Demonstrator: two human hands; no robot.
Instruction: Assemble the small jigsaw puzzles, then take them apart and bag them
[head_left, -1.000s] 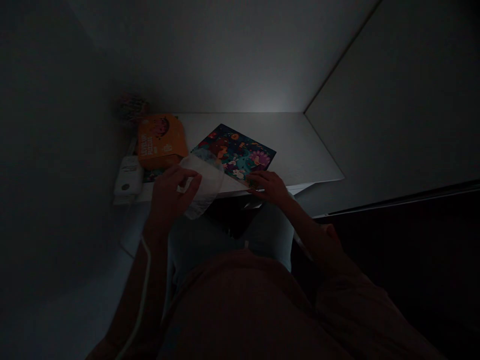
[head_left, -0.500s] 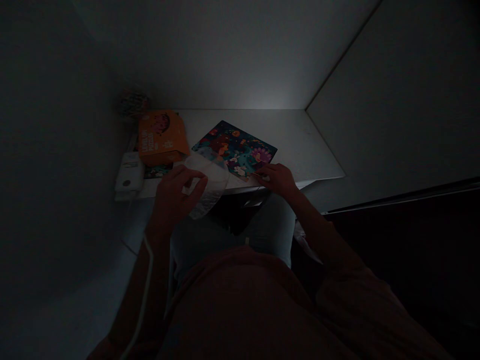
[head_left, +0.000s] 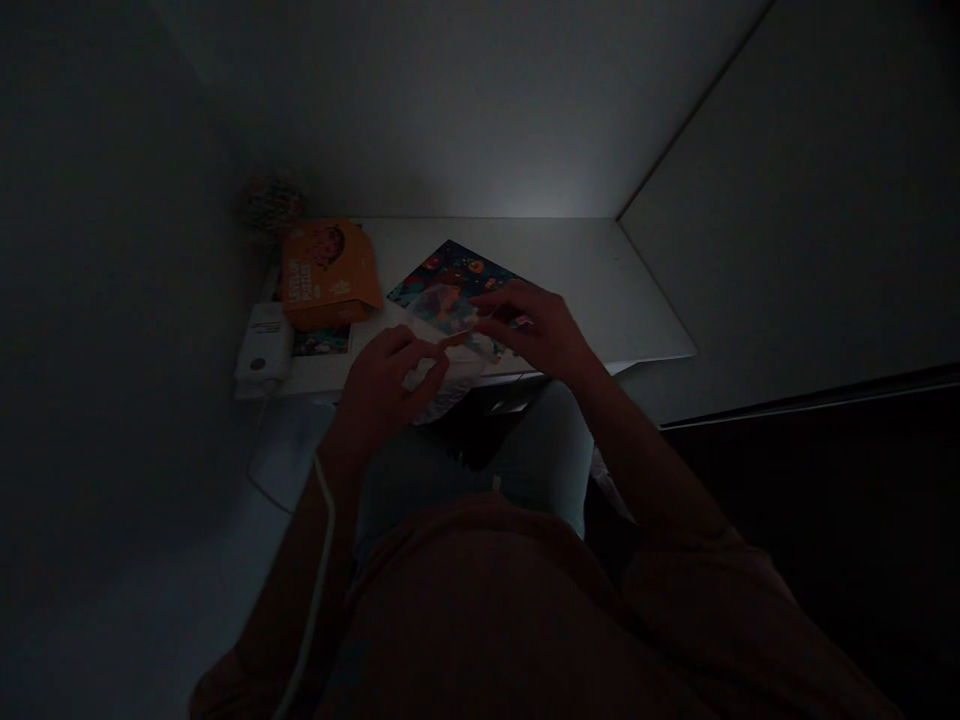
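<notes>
The room was dim, and the person sat at a white desk with both hands close together over its front edge. The left hand was pinching the lower part of a clear plastic bag, its fingers curled around the crumpled film. The right hand was spread over the bag's upper part, though in that light I could not tell whether it was gripping or only touching. The film was see-through enough for the colours of a flat illustrated puzzle box to show through it, since the bag hung just above that box's near corner. I could not make out anything inside the bag. Left of the hands stood an orange cardboard box, closed as far as I could see, with its contents hidden. It partly covered a small picture card. Beside them sat a white plastic device, and a patterned object, too dark to identify, lay behind the orange box.
</notes>
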